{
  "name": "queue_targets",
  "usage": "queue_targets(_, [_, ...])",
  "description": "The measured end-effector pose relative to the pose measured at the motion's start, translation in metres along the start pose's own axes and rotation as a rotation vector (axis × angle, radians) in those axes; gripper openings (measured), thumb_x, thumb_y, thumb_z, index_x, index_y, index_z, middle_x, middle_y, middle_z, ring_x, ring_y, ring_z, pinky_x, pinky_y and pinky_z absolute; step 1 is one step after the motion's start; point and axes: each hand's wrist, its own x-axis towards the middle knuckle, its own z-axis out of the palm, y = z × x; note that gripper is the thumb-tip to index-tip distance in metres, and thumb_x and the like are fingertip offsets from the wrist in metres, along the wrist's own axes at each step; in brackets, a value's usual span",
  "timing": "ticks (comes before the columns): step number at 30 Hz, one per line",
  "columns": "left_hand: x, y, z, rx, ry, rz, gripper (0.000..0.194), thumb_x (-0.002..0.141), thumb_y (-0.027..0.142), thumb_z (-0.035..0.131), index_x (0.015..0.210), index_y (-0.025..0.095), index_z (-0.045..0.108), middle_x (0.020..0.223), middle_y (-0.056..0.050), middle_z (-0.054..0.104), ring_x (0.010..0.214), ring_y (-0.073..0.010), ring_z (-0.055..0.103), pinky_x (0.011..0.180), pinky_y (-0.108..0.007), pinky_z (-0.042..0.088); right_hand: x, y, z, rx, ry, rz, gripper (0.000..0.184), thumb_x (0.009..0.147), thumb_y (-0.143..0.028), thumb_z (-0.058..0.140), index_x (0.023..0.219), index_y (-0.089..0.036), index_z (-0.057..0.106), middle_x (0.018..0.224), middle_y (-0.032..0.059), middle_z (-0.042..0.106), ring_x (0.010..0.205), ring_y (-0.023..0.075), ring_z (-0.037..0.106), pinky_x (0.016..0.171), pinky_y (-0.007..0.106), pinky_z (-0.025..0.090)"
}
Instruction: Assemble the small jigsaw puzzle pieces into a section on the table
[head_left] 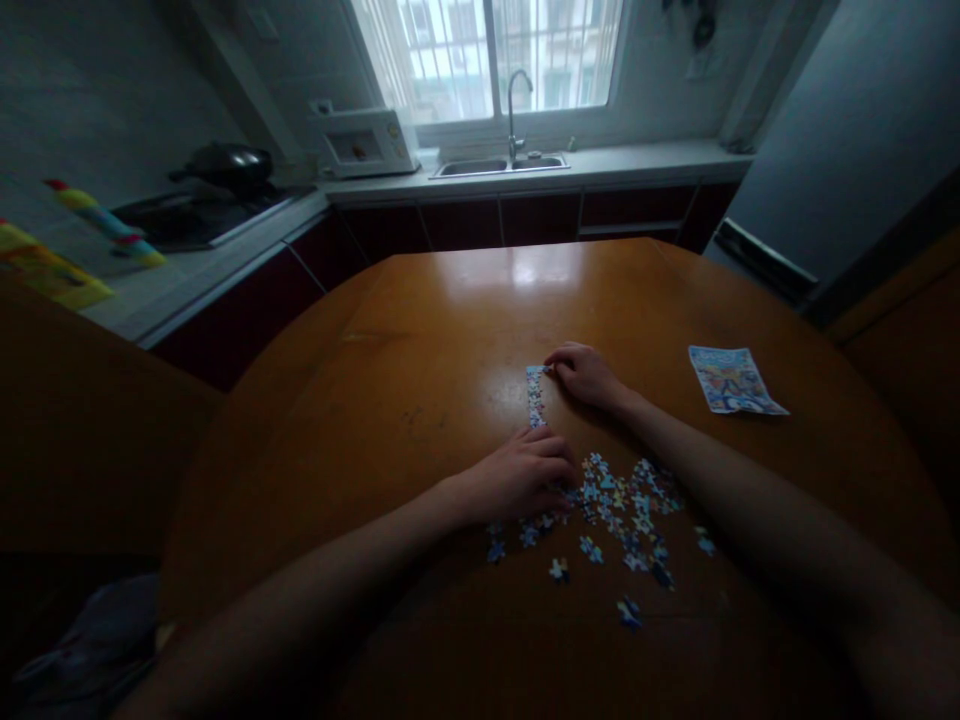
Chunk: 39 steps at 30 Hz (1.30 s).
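"As the head view shows, your right hand [587, 377] rests at the far end of the narrow strip of puzzle pieces [535, 396], near the middle of the table [420, 340]. You seem to be on the step of building up that strip."

"And how do you have your grip?"

"Your right thumb and fingertips are nearly together at a small piece [548, 369], just beside the strip's far end, on its right; whether you pinch it or only press it, I cannot tell. Your left hand [523, 475] is loosely curled over the left part of the loose pieces [613, 502], at the strip's near end. What lies under its fingers is hidden, so I can't say whether you hold one."

"What does the next move ask of you, then?"

"In my judgement, a light touch: line up the small piece's edge, then press without skewing the row. The printed sheet [733, 380], over on the right, could guide you."
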Motion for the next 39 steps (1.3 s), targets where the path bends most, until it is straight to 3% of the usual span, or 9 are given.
queue_targets(9, [-0.002, -0.003, 0.001, -0.171, 0.083, 0.035, 0.009, 0.093, 0.031, 0.067, 0.093, 0.023, 0.072, 0.085, -0.001, 0.072, 0.090, -0.0174, 0.060, 0.091, -0.033, 0.044, 0.000, 0.000, -0.001, 0.008, 0.002, -0.011, 0.024, 0.086, -0.012, 0.056, 0.091, -0.019, 0.077, 0.096, 0.0077, 0.074, 0.090, 0.0209, 0.066, 0.084, 0.033, 0.049])
queue_targets(12, [-0.002, -0.008, -0.002, -0.213, 0.205, -0.015, 0.020, 0.098, 0.029, 0.059, 0.110, 0.022, 0.072, 0.089, -0.005, 0.070, 0.087, -0.0171, 0.060, 0.084, -0.033, 0.048, 0.000, 0.001, -0.001, 0.028, 0.003, -0.019, 0.024, 0.085, -0.011, 0.055, 0.090, -0.019, 0.077, 0.095, 0.0072, 0.074, 0.089, 0.0204, 0.066, 0.084, 0.033, 0.049])
queue_targets(14, [-0.001, -0.017, -0.003, -0.215, 0.304, -0.064, 0.030, 0.100, 0.023, 0.051, 0.123, 0.023, 0.069, 0.092, -0.008, 0.068, 0.087, -0.0176, 0.060, 0.081, -0.033, 0.050, 0.001, 0.002, 0.000, 0.036, 0.010, -0.027, 0.025, 0.084, -0.011, 0.055, 0.091, -0.019, 0.077, 0.094, 0.0070, 0.074, 0.088, 0.0200, 0.066, 0.082, 0.032, 0.049])
queue_targets(16, [-0.001, -0.029, -0.004, -0.228, 0.429, -0.148, 0.029, 0.099, 0.023, 0.049, 0.114, 0.022, 0.074, 0.094, -0.008, 0.067, 0.088, -0.0172, 0.061, 0.078, -0.032, 0.050, 0.001, 0.004, 0.000, 0.041, 0.023, -0.029, 0.025, 0.084, -0.010, 0.054, 0.091, -0.018, 0.077, 0.094, 0.0073, 0.074, 0.087, 0.0198, 0.065, 0.080, 0.031, 0.048])
queue_targets(21, [0.001, -0.050, -0.004, -0.350, 0.642, -0.490, 0.022, 0.091, 0.032, 0.064, 0.101, 0.017, 0.076, 0.085, -0.006, 0.072, 0.064, -0.0121, 0.056, 0.059, -0.024, 0.044, 0.000, 0.005, 0.000, 0.063, 0.060, -0.030, 0.025, 0.082, -0.010, 0.054, 0.089, -0.017, 0.077, 0.089, 0.0072, 0.072, 0.083, 0.0192, 0.064, 0.077, 0.030, 0.047])
queue_targets(25, [0.003, -0.048, -0.005, -0.431, 0.742, -0.595, 0.021, 0.084, 0.034, 0.072, 0.090, 0.015, 0.074, 0.082, -0.006, 0.074, 0.065, -0.0130, 0.060, 0.060, -0.024, 0.045, -0.003, -0.001, -0.001, 0.120, 0.085, -0.098, 0.025, 0.081, -0.009, 0.054, 0.088, -0.016, 0.076, 0.085, 0.0057, 0.070, 0.075, 0.0161, 0.060, 0.071, 0.027, 0.046])
queue_targets(29, [0.003, -0.047, -0.008, -0.479, 0.787, -0.624, 0.022, 0.081, 0.037, 0.074, 0.085, 0.015, 0.072, 0.077, -0.004, 0.072, 0.063, -0.0127, 0.060, 0.056, -0.023, 0.044, -0.008, -0.011, -0.004, 0.167, 0.027, -0.206, 0.023, 0.084, -0.011, 0.055, 0.092, -0.017, 0.075, 0.082, 0.0041, 0.067, 0.068, 0.0139, 0.056, 0.065, 0.026, 0.045])
queue_targets(33, [0.003, -0.052, -0.008, -0.490, 0.807, -0.642, 0.024, 0.080, 0.039, 0.074, 0.084, 0.015, 0.073, 0.075, -0.003, 0.071, 0.060, -0.0120, 0.057, 0.054, -0.023, 0.042, -0.012, -0.023, -0.008, 0.218, -0.028, -0.348, 0.019, 0.089, -0.019, 0.058, 0.098, -0.018, 0.075, 0.086, 0.0053, 0.066, 0.077, 0.0158, 0.060, 0.070, 0.027, 0.048])
queue_targets(39, [0.000, -0.055, -0.008, -0.494, 0.841, -0.606, 0.030, 0.082, 0.040, 0.073, 0.100, 0.017, 0.078, 0.089, -0.007, 0.076, 0.073, -0.0160, 0.063, 0.064, -0.026, 0.048, -0.017, -0.032, -0.007, 0.205, -0.141, -0.441, 0.014, 0.092, -0.030, 0.063, 0.089, -0.021, 0.073, 0.089, 0.0061, 0.069, 0.082, 0.0177, 0.061, 0.077, 0.032, 0.050])
